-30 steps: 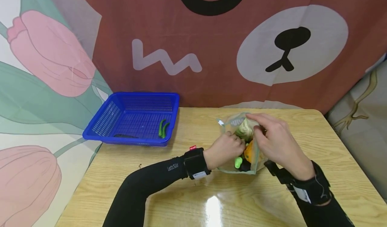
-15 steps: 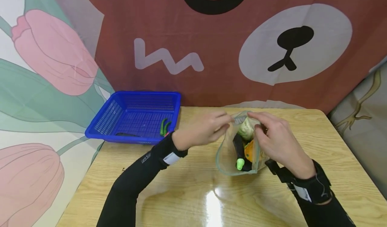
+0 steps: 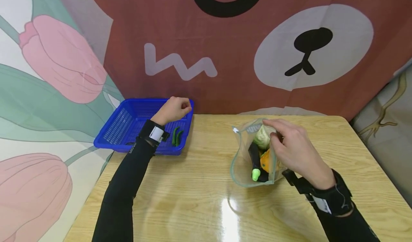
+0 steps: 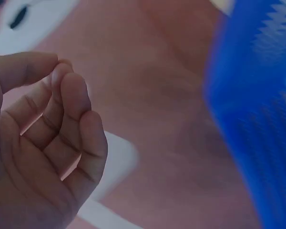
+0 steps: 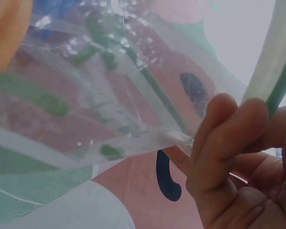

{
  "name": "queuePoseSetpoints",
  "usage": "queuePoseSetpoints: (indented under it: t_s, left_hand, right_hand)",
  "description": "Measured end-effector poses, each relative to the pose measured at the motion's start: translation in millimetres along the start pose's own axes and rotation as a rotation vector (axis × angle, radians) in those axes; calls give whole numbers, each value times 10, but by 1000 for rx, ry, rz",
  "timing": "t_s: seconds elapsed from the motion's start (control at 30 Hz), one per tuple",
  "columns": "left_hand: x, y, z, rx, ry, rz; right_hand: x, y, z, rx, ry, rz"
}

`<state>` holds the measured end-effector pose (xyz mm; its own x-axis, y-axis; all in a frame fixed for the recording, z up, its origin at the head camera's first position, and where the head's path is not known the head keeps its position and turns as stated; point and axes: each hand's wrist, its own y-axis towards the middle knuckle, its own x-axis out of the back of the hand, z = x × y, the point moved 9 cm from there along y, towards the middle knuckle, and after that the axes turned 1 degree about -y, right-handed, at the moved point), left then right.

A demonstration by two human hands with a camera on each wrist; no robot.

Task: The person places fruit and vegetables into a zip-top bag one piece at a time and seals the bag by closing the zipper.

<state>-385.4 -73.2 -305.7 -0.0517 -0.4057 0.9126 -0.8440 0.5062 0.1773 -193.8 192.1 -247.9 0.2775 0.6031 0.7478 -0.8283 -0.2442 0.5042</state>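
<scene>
My left hand [image 3: 172, 110] hovers over the right back part of a blue plastic basket [image 3: 111, 131]. Its fingers curl loosely, with nothing between thumb and fingertips in the left wrist view. Two green chili peppers [image 3: 177, 137] lie in the basket near its right side. My right hand [image 3: 296, 150] pinches the rim of a see-through zip bag [image 3: 239, 172] with pale green edging, keeping its mouth apart. Inside the bag show a pale green cabbage [image 3: 262, 138], a dark eggplant [image 3: 254, 156] with a bright green end, and an orange round vegetable [image 3: 265, 160].
A dark, thin object [image 3: 130, 143] lies at the basket's front, mostly behind the left sleeve. The wooden table [image 3: 206, 184] spreads between basket and bag. Behind it hangs a cloth [image 3: 231, 63] with a brown cartoon bear.
My left hand has come out of the bag and swung left to the basket. The eggplant now lies visible in the bag. My right hand keeps its hold on the rim.
</scene>
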Motion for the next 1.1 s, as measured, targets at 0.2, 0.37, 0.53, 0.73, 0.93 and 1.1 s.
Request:
queuePoseSetpoints:
  t_s: [0.2, 0.37, 0.53, 0.73, 0.93, 1.1]
  left_hand:
    - [-166, 51, 496, 87, 26, 45]
    - [-355, 101, 718, 144, 34, 155]
    - [-666, 11, 929, 295, 70, 396]
    - [-921, -227, 1046, 440, 89, 622]
    - [-1015, -309, 1185, 573, 143, 639]
    - [-1139, -214, 1477, 648, 173, 612]
  right_hand:
    - [-6, 27, 23, 13, 11, 7]
    - [29, 46, 15, 4, 11, 2]
    - [29, 38, 4, -7, -5, 3]
    - [-2, 31, -9, -15, -7, 2]
    - [-12, 36, 3, -12, -9, -1]
    - [-9, 25, -1, -21, -1, 9]
